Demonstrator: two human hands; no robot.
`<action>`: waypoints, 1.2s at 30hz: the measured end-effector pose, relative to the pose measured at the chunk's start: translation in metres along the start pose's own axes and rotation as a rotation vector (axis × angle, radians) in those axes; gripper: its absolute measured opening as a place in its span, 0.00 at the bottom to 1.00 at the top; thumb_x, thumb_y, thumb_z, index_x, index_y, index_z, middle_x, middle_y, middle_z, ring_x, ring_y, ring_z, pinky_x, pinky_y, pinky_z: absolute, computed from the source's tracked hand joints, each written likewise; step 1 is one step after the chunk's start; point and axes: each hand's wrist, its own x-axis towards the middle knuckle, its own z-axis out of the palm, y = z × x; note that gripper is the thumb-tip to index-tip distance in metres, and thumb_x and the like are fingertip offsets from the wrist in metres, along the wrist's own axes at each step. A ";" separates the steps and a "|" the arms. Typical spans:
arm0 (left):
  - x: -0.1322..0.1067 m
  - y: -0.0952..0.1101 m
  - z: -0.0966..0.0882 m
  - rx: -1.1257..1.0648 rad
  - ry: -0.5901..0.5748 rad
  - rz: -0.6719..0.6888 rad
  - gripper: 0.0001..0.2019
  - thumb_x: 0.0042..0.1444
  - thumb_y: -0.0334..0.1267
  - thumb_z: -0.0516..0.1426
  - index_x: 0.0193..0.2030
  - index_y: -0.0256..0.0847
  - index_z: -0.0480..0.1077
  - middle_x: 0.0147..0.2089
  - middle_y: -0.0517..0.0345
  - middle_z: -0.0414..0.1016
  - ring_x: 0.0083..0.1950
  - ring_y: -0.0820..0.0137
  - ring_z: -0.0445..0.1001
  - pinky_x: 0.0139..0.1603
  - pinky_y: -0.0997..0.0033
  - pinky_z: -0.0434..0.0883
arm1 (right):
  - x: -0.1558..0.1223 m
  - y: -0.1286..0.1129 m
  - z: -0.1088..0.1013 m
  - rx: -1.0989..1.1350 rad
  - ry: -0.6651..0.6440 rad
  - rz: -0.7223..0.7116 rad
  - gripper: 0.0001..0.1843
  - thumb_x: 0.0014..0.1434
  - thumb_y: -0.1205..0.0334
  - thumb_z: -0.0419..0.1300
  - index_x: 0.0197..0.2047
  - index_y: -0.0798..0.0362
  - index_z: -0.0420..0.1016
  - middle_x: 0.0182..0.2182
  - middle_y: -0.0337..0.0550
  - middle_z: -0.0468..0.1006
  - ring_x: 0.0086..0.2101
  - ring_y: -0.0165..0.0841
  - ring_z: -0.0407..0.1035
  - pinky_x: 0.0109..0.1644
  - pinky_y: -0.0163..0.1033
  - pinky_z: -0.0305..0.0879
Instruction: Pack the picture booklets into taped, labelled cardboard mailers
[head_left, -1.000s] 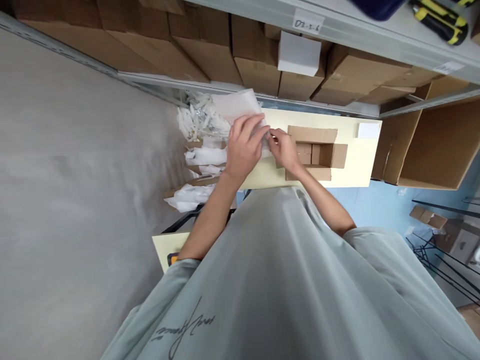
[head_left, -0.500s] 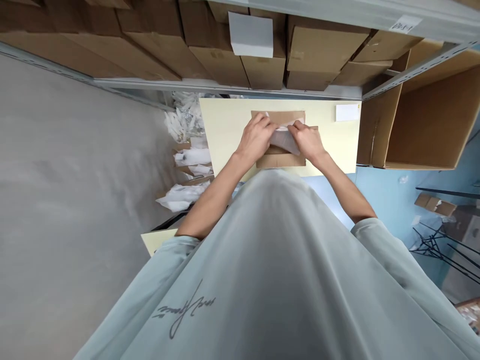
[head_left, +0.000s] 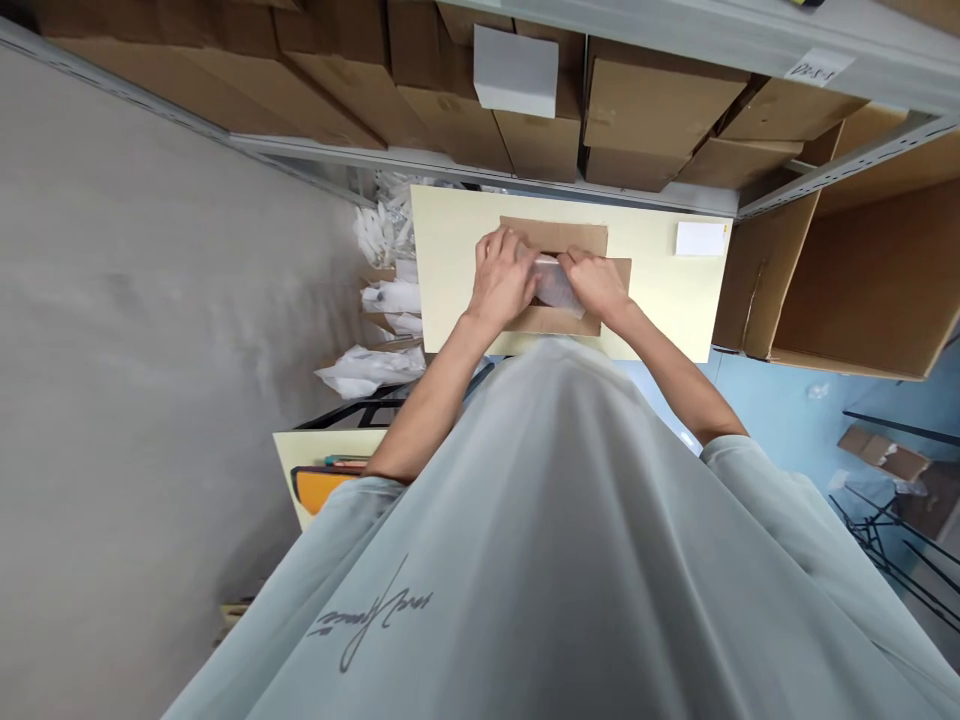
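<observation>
A small cardboard box (head_left: 564, 236) lies with its flaps folded out on the cream tabletop (head_left: 664, 310). Within its opening is a translucent plastic bag (head_left: 556, 288), its contents not clear to me. My left hand (head_left: 500, 280) is at the box's left side, fingers curled and gripping the bag's left part. From the right, my right hand (head_left: 595, 284) pinches the bag's upper right edge between thumb and fingers. Both hands partly cover the side flaps, and the inside of the box is mostly hidden.
A metal shelf (head_left: 675, 200) packed with cardboard boxes spans the area beyond the table. A white card (head_left: 701, 239) lies at the table's right. One large open carton (head_left: 862, 280) stands further right. White plastic-wrapped items (head_left: 391, 296) are stacked at the left.
The bag now sits lower within the box opening, its raised top edge pressed down. Both hands have moved slightly left with it. The camera view has shifted a little.
</observation>
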 end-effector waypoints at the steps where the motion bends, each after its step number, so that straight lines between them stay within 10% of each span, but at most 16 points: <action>1: -0.001 0.006 -0.007 -0.026 0.052 -0.015 0.32 0.68 0.59 0.72 0.71 0.44 0.77 0.82 0.39 0.71 0.92 0.34 0.54 0.94 0.28 0.48 | -0.004 0.007 -0.004 0.067 0.065 0.010 0.24 0.85 0.67 0.47 0.69 0.58 0.82 0.67 0.65 0.84 0.62 0.54 0.82 0.65 0.54 0.79; 5: -0.005 0.021 -0.014 -0.334 0.225 -0.241 0.49 0.61 0.71 0.75 0.80 0.52 0.70 0.86 0.40 0.68 0.93 0.40 0.55 0.91 0.38 0.61 | -0.014 0.042 -0.007 0.519 0.381 -0.012 0.32 0.85 0.33 0.52 0.63 0.49 0.84 0.57 0.55 0.89 0.57 0.53 0.83 0.61 0.54 0.84; 10: -0.004 0.031 0.011 -0.834 0.043 -0.445 0.44 0.58 0.78 0.73 0.64 0.43 0.82 0.62 0.40 0.89 0.73 0.44 0.85 0.75 0.45 0.82 | -0.029 0.058 0.017 1.051 0.454 0.037 0.49 0.68 0.09 0.56 0.58 0.47 0.85 0.43 0.46 0.87 0.42 0.44 0.83 0.45 0.50 0.88; 22: 0.000 0.037 0.016 -0.823 0.004 -0.390 0.31 0.57 0.71 0.77 0.44 0.42 0.84 0.47 0.51 0.91 0.54 0.55 0.90 0.55 0.61 0.86 | -0.062 0.050 0.060 1.346 0.371 0.199 0.43 0.62 0.13 0.69 0.54 0.45 0.84 0.43 0.43 0.86 0.42 0.39 0.81 0.46 0.46 0.90; 31: 0.001 0.046 0.002 -0.531 0.143 -0.217 0.24 0.63 0.62 0.76 0.47 0.40 0.85 0.48 0.48 0.91 0.52 0.56 0.89 0.54 0.60 0.85 | -0.056 0.029 0.060 1.455 0.257 0.198 0.47 0.56 0.20 0.78 0.65 0.43 0.78 0.56 0.46 0.90 0.55 0.44 0.85 0.51 0.46 0.92; 36: -0.001 0.060 -0.010 -0.389 0.079 -0.129 0.17 0.67 0.52 0.71 0.50 0.39 0.86 0.53 0.48 0.91 0.53 0.59 0.89 0.55 0.63 0.85 | -0.047 0.023 0.064 1.538 0.220 0.339 0.43 0.66 0.18 0.70 0.67 0.43 0.75 0.43 0.40 0.89 0.37 0.35 0.85 0.37 0.39 0.89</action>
